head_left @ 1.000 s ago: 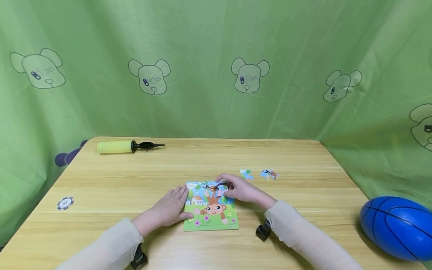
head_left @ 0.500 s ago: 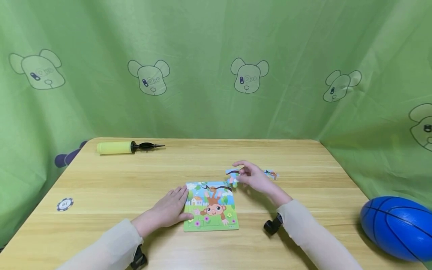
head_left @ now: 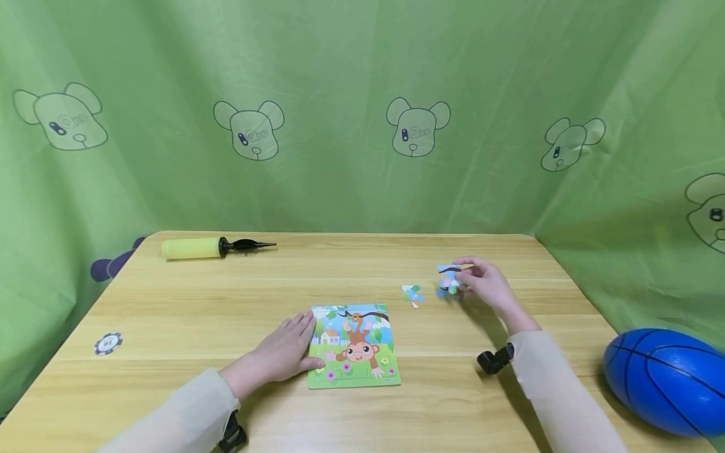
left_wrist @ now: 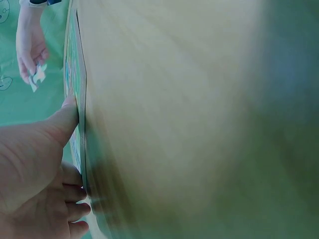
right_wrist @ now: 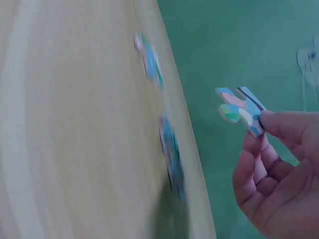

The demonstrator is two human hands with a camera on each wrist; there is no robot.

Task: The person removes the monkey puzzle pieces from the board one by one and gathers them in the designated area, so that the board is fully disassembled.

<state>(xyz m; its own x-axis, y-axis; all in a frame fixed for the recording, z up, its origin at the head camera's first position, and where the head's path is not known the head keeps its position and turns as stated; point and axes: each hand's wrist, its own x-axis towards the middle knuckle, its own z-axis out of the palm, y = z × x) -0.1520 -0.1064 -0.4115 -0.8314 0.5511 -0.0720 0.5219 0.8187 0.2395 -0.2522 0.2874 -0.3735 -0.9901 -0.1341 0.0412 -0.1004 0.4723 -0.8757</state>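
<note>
A square jigsaw board (head_left: 359,379) with an upside-down cartoon monkey lies on the wooden table. My left hand (head_left: 282,352) rests along its left edge, fingers stretched out and thumb on the board's face. To the right and farther back, my right hand (head_left: 488,284) pinches a jigsaw piece (right_wrist: 244,109) between thumb and fingers, held up in the air. Blue, pink and green patches and a dark branch show on it. Two loose jigsaw pieces lie on the table: one (head_left: 413,293) behind the board's right corner, the other (right_wrist: 172,154) partly hidden in the head view below the held piece.
A yellow hand pump (head_left: 195,248) with a black nozzle lies at the back left. Toward the left edge sits a poker chip (head_left: 108,343). A blue ball (head_left: 665,380) stands at the right edge. Green cloth (head_left: 334,182) hangs behind the table (head_left: 226,302).
My right hand has lifted the jigsaw piece off the board's upper right and carried it right and away, over the farther loose piece. My left hand has stayed in place.
</note>
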